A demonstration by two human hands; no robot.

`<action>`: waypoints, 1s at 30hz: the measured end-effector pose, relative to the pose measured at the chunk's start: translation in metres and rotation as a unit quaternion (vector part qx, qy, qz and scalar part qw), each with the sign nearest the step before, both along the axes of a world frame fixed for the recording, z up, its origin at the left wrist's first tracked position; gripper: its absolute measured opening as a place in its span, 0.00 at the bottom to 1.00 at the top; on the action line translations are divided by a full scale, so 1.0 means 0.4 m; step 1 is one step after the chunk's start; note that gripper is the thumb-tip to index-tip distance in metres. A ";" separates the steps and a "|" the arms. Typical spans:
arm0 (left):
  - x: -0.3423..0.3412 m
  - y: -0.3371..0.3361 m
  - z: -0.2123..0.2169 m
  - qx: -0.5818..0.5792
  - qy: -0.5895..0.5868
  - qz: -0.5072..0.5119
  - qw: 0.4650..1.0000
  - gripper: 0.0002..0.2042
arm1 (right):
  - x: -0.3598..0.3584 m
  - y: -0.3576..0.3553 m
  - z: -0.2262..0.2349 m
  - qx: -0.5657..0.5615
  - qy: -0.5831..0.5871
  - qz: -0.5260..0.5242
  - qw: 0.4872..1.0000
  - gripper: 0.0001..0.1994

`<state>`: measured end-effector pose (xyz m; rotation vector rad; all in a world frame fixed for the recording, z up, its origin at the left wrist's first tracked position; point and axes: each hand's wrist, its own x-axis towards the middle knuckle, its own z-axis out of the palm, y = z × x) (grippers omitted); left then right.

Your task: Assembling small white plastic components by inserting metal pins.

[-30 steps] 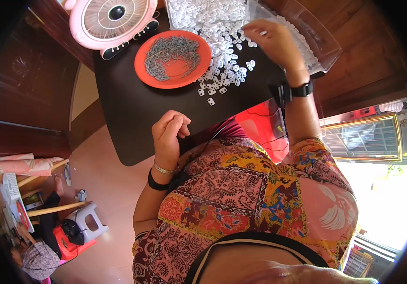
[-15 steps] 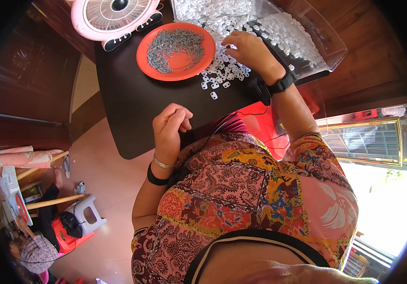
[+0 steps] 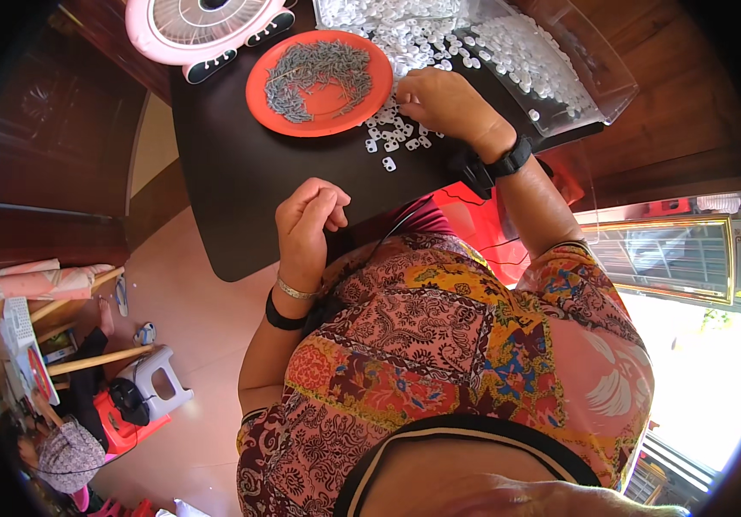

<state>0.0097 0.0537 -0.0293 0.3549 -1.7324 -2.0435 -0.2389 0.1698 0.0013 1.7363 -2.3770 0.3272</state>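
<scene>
My left hand [image 3: 308,220] is held above the near part of the dark table [image 3: 241,198], its fingers curled and pressed together. Whatever they hold, if anything, is hidden. Over a loose spread of small white plastic pieces with holes [image 3: 392,138] is my right hand [image 3: 449,103]. Its fingers are drawn together and point down at the pieces; their tips are partly hidden. To the left of it, a round orange-red plate [image 3: 258,103] bears a heap of small grey screw-like pieces [image 3: 301,73].
A clear plastic bin [image 3: 616,86] full of white pieces stands at the far right. A pink fan [image 3: 159,47] is at the far left. Beyond the table, at lower left, a person [image 3: 69,452] sits near a grey stool [image 3: 168,383]. A black cable hangs near my lap.
My right hand has lowered and moved slightly nearer onto the white pieces, its fingers closing from spread to drawn together. My left hand stays nearly still. The whole view has shifted slightly.
</scene>
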 end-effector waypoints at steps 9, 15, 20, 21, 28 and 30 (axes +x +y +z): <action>-0.010 -0.008 0.011 -0.011 -0.019 -0.012 1.000 0.13 | 0.139 0.032 0.070 -0.124 -0.339 0.118 0.925 0.03; -0.019 -0.003 0.038 0.036 -0.055 -0.070 0.995 0.14 | 0.249 0.013 0.060 -0.168 -0.298 0.243 0.908 0.06; -0.012 -0.007 0.044 0.051 -0.032 -0.084 0.995 0.11 | 0.248 0.010 0.052 -0.187 -0.279 0.233 0.913 0.07; -0.010 -0.008 0.043 0.051 -0.032 -0.081 0.995 0.11 | 0.250 0.009 0.053 -0.194 -0.279 0.236 0.910 0.08; -0.003 -0.018 0.022 0.148 -0.006 -0.076 0.986 0.09 | 0.270 -0.001 0.055 -0.198 -0.278 0.233 0.911 0.09; -0.004 -0.017 0.024 0.146 -0.010 -0.064 0.987 0.09 | 0.273 -0.003 0.055 -0.186 -0.301 0.207 0.912 0.09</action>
